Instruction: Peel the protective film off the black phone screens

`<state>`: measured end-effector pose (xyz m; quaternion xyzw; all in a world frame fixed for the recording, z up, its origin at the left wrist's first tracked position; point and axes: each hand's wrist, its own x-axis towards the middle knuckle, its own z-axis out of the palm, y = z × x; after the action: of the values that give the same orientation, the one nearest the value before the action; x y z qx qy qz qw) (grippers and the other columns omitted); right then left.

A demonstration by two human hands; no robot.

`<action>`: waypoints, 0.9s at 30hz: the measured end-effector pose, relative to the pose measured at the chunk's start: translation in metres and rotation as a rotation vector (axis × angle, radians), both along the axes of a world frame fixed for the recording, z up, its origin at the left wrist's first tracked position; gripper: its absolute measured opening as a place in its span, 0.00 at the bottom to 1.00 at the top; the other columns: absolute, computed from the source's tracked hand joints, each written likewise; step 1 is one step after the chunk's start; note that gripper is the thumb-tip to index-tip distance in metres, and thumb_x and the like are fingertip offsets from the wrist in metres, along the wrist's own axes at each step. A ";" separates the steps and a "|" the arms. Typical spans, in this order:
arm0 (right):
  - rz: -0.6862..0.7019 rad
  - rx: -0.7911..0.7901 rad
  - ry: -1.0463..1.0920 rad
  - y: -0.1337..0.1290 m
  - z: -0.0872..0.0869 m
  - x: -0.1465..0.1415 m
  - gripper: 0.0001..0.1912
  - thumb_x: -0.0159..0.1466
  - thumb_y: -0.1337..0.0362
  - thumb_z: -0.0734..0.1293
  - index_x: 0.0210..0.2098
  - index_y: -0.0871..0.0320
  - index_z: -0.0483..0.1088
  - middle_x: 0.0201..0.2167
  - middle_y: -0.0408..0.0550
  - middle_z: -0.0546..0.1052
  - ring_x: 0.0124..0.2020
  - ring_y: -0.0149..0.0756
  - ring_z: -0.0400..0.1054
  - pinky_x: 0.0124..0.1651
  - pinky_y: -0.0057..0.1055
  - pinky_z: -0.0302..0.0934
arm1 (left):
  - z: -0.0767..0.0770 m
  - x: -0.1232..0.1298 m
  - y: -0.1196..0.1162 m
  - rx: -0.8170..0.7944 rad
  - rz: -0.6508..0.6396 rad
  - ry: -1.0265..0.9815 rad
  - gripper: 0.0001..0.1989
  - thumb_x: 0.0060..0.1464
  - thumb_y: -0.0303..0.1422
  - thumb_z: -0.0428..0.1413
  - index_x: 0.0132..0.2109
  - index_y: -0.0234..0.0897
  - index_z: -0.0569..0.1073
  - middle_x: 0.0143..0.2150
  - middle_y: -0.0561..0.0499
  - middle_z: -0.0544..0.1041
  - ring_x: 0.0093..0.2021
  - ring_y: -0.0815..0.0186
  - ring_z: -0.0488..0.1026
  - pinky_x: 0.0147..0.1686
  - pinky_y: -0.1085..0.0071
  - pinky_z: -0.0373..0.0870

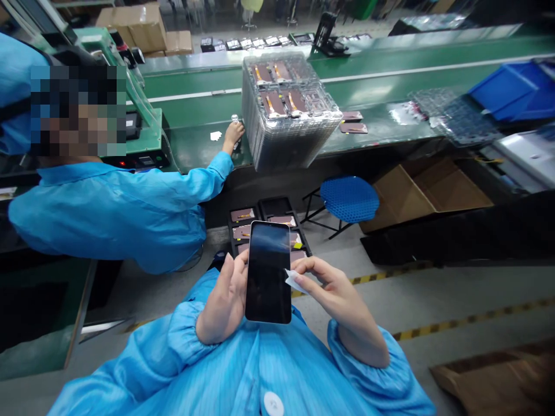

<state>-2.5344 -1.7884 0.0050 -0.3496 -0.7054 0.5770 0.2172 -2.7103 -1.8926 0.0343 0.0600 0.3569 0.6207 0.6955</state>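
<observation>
A black phone-sized screen is held upright in front of my body, its dark glossy face toward me. My left hand grips its left edge, thumb showing beside it and the other fingers partly hidden behind. At the right edge, my right hand pinches a small white cloth or tissue between thumb and fingers, close against the screen. Beyond the screen, black trays hold several brown panels with orange strips, partly covered by the screen and my hands.
A person in blue sits at the left, one hand on the green bench. Stacked clear trays overhang its edge. A blue stool and an open cardboard box stand ahead right.
</observation>
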 end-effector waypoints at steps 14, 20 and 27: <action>0.048 -0.077 0.052 0.006 -0.007 -0.005 0.13 0.64 0.53 0.68 0.31 0.57 0.71 0.34 0.47 0.78 0.37 0.35 0.72 0.41 0.30 0.67 | -0.017 -0.003 -0.001 -0.100 0.070 0.191 0.23 0.58 0.29 0.56 0.60 0.38 0.66 0.54 0.46 0.77 0.55 0.57 0.72 0.52 0.65 0.66; 0.018 -0.298 0.111 0.010 -0.016 -0.004 0.16 0.63 0.49 0.68 0.33 0.57 0.70 0.29 0.45 0.76 0.31 0.33 0.71 0.34 0.28 0.66 | -0.018 -0.004 0.000 -0.116 0.080 0.210 0.23 0.57 0.30 0.56 0.60 0.38 0.66 0.55 0.46 0.76 0.57 0.56 0.71 0.54 0.64 0.66; 0.030 -0.396 0.069 0.021 -0.041 -0.013 0.23 0.64 0.42 0.64 0.41 0.57 0.72 0.26 0.41 0.70 0.23 0.28 0.60 0.25 0.25 0.58 | -0.021 -0.009 0.009 -0.179 0.176 0.222 0.23 0.59 0.36 0.57 0.60 0.40 0.68 0.58 0.47 0.75 0.62 0.55 0.67 0.60 0.61 0.63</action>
<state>-2.5474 -1.7678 -0.0362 -0.3547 -0.5754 0.7195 0.1596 -2.7193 -1.8836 0.0131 0.0345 0.4894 0.6346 0.5971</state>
